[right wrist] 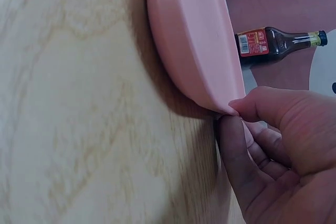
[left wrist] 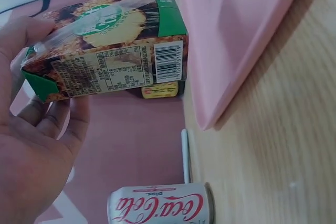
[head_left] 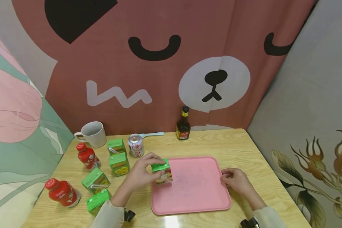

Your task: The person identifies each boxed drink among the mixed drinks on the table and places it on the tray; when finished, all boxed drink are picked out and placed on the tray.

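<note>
A green drink carton [head_left: 163,172] is gripped by my left hand [head_left: 143,172], thumb and fingers on opposite sides. It stands over the left part of the pink tray [head_left: 193,186]. In the left wrist view the carton [left wrist: 115,45] shows its printed side and barcode, with its lower end close to the tray [left wrist: 236,40]. My right hand [head_left: 237,182] pinches the tray's right rim between thumb and finger. The right wrist view shows that hand [right wrist: 283,150] at the rim of the tray [right wrist: 194,35].
Left of the tray stand several green cartons [head_left: 119,164], two red bottles [head_left: 88,156] and a grey mug [head_left: 93,134]. A Coca-Cola can [head_left: 136,146], a pale blue utensil [head_left: 152,134] and a dark sauce bottle [head_left: 183,125] are at the back, near the curtain [head_left: 159,79].
</note>
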A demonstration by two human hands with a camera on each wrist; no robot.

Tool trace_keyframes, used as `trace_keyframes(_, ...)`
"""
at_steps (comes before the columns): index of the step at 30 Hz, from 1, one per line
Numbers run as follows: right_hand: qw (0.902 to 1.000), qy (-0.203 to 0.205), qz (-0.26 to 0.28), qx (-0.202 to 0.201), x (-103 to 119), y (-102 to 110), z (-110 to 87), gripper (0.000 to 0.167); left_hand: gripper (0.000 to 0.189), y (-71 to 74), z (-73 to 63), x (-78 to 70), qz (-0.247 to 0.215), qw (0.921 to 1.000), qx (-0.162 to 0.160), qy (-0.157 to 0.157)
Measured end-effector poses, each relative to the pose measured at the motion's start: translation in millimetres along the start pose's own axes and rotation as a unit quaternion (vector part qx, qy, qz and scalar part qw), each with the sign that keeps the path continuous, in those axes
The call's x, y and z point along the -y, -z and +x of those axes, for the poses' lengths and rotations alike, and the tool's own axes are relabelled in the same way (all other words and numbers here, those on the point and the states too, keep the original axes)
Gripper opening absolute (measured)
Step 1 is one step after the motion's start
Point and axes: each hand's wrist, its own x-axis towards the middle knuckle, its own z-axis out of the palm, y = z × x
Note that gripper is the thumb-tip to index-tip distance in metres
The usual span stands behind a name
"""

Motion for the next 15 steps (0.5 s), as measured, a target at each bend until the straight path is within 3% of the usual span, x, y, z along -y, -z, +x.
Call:
trace_keyframes(9,0.9997,0.01,-0.022,-0.004,1,2,-0.5,0.026,0.029,-4.3,19.4,12.1,0.02,0.9996,0.009,-0.018)
trace_keyframes(15,0.9995,0.016,-0.028,-0.004,-1,3,-0.8,0.026,0.028,-2.9,29.9,18.1,0.02,0.9996,0.02,-0.009)
